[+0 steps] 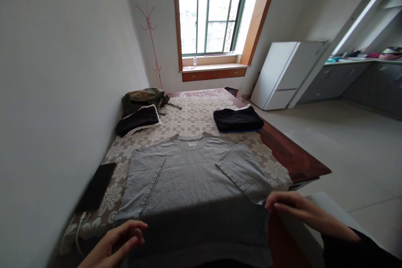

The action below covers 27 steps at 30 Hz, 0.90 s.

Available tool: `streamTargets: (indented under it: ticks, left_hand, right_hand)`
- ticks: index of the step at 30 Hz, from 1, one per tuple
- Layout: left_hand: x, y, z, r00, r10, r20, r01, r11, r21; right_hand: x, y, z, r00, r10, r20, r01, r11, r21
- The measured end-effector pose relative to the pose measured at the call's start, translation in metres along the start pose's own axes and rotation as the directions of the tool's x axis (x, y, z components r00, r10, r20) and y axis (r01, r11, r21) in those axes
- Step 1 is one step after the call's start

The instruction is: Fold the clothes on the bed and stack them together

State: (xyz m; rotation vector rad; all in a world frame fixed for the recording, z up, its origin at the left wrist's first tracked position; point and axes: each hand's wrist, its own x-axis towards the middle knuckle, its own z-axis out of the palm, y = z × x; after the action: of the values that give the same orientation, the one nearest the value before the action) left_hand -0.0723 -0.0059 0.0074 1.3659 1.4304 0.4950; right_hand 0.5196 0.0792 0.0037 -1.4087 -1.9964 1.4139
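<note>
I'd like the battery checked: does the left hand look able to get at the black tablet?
Probably yes: the left hand is near the black tablet, which lies uncovered, and nothing upright stands between them.

This was a home. A big white fridge (282, 71) stood right by some gray kitchen cupboards (333, 81) with stuff on the counter (350, 61), on a floor (348, 146) of pale tiles. A pink coat stand (151, 35) was near a big window (216, 12) with a wooden frame (260, 16). A backpack (141, 98) and a gray T-shirt (188, 176) lay on a flowery tablecloth (194, 113), over a shiny red-brown wooden table (292, 155).
</note>
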Motion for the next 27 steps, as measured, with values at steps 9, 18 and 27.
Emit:
streamTargets:
  ticks: [9,18,27]
  left_hand:
    - [0.074,0.112,0.153,0.93,0.301,0.209,-0.267,0.947,-0.178]
    - [0.158,0.102,0.328,0.908,0.19,0.375,0.156,0.675,-0.721]
    - [0.181,0.112,0.358,0.967,0.022,0.255,0.198,0.568,-0.799]
  right_hand:
    - [0.155,-0.011,-0.079,0.852,-0.388,-0.352,0.202,0.864,-0.462]
    - [0.204,0.052,-0.096,0.804,-0.41,-0.43,0.132,0.829,-0.544]
    - [0.21,0.066,-0.095,0.771,-0.446,-0.454,0.161,0.827,-0.539]
